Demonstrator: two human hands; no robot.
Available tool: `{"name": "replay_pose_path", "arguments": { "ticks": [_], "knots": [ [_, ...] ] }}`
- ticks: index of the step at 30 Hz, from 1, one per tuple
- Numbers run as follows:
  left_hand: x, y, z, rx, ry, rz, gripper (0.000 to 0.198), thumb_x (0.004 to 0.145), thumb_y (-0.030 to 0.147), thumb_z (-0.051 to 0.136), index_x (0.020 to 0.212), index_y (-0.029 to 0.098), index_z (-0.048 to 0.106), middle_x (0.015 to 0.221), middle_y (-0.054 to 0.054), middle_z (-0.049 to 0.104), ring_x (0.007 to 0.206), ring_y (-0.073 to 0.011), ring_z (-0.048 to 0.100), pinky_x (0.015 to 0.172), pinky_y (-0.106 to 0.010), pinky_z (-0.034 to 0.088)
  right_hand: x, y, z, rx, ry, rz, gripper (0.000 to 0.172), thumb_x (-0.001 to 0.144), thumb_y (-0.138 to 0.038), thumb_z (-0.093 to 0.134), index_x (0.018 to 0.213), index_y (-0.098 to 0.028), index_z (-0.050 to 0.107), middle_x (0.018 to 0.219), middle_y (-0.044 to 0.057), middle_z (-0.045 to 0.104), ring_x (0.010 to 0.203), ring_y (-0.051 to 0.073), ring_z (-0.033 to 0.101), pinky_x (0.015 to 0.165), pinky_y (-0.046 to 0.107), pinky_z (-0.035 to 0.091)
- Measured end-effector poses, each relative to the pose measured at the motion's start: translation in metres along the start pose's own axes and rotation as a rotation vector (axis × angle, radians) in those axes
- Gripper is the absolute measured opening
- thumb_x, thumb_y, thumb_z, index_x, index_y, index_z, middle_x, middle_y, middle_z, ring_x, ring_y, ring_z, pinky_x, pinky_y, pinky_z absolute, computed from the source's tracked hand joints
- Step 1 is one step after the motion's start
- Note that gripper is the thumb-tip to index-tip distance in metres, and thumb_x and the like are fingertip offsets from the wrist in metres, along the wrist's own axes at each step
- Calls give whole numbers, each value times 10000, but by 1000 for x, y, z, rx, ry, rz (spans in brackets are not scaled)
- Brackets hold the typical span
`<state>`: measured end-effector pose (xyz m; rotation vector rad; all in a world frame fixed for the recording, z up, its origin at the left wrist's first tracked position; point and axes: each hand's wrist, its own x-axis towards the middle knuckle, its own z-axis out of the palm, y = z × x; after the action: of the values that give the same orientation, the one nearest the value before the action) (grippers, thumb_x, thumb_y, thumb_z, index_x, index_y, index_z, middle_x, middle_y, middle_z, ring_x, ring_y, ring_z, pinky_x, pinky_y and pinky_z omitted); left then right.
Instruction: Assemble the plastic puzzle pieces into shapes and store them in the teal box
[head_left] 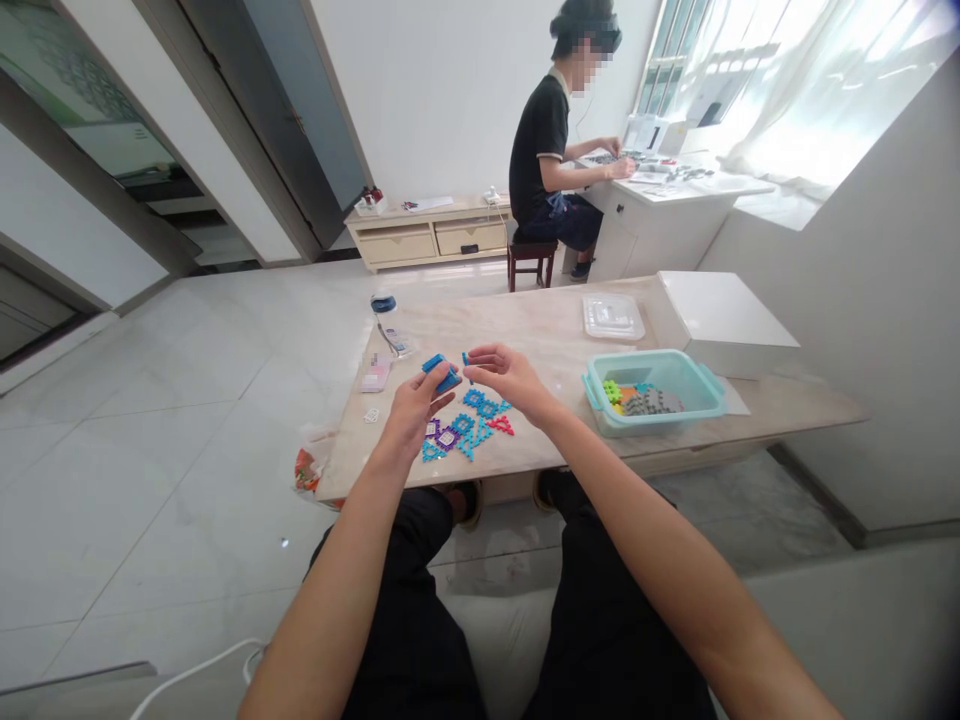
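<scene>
I see my two hands up over the surface (570, 330), close to its near edge. My left hand (415, 405) has its grip pinching a blue block (440, 372), held just above the surface. My right hand (508, 377) pinches a small blue piece (466, 359) between thumb and finger. The two hands are near each other but not touching.

Under my hands lie flat pieces (469, 425) in blue, purple and red. They sit close to the near edge. The left part of the surface has a few small things: a pink card (376, 375), a clear packet (395, 341) and a blue roll (383, 303) at the far corner. Between those and the pieces there is bare room. The middle of the surface, past my hands, is bare too.

To the right sits a green tub (705, 400) with no lid on. In it I see green, yellow, orange and grey pieces (637, 398). A clear lid (613, 316) lies flat behind the tub, apart from it. A white box (724, 315) stands at the far right, just beside the tub.

The floor (187, 400) to the left is wide and open. A person (551, 150) sits at a desk (675, 195) far behind, well apart from me.
</scene>
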<state>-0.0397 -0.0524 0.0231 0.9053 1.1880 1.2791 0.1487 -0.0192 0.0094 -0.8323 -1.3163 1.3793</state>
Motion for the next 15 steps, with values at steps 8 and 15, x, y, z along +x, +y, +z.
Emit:
{"name": "replay_pose_path", "arguments": {
  "ticks": [8, 15],
  "knots": [
    [-5, -9, 2, 26, -41, -28, 552, 710, 611, 954, 1038, 185, 830, 1196, -131, 818, 1205, -320, 739, 980, -390, 573, -3, -6, 4, -46, -101, -5, 525, 822, -540, 913, 1198, -203, 769, 1199, 117, 824, 1170, 277, 770, 1044, 439, 617],
    [-5, -7, 5, -45, -30, -62, 541, 708, 589, 958, 1026, 176, 816, 1089, -129, 834, 1137, -302, 765, 964, -376, 556, -3, -6, 6, -139, -69, -46, 419, 873, -525, 867, 1116, -193, 790, 1124, 95, 835, 1057, 248, 794, 937, 374, 643]
  ]
}}
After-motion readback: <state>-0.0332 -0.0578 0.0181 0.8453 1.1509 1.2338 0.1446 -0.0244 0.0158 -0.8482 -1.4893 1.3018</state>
